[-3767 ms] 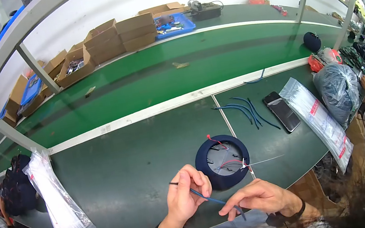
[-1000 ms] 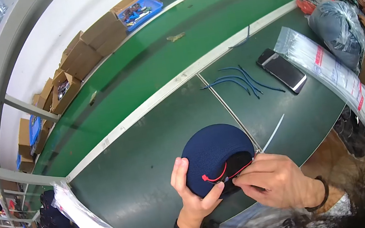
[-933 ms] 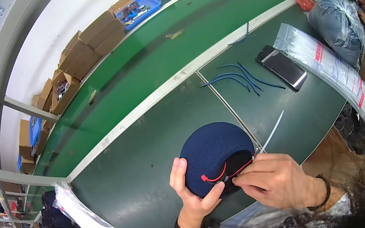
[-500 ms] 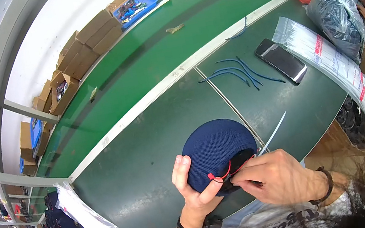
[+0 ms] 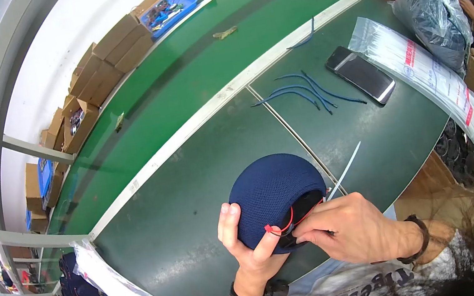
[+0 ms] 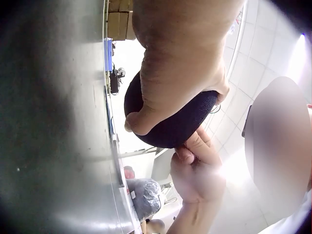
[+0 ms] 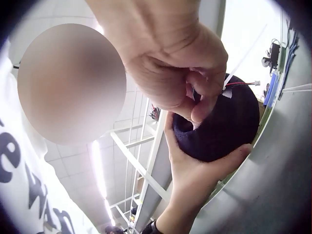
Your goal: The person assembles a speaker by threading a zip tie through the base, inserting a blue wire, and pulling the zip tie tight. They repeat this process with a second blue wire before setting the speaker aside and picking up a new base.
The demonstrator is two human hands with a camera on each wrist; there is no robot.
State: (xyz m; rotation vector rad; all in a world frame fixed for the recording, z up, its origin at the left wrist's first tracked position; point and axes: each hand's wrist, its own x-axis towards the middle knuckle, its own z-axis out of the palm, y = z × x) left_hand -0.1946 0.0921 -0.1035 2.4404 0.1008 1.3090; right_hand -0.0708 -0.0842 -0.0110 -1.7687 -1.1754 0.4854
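A dark blue fabric-covered round shell (image 5: 277, 195) is held tilted above the dark green table, its opening turned toward the person. My left hand (image 5: 252, 253) grips its left side, fingers on the outside and thumb near the opening's rim. At the opening my right hand (image 5: 356, 231) has thumb and fingertips pinched together; what lies between them is hidden. A red wire (image 5: 288, 222) with a small red connector hangs out by the left thumb. From the shell's right side sticks a white cable tie (image 5: 351, 164). The right wrist view shows the shell (image 7: 229, 126) between both hands.
Several blue strips (image 5: 310, 94) lie beyond the shell, beside a phone (image 5: 362, 75). Bags of white ties (image 5: 420, 74) (image 5: 116, 290) lie at right and left. A clear bag (image 5: 433, 18) stands far right. Cardboard boxes (image 5: 123, 41) and a blue tray (image 5: 170, 12) line the back.
Earlier, the shell lay opening up on the table while the hands held a blue strip; now both hands are at the shell. Lately the view has shifted slightly, and the hands keep nearly the same pose.
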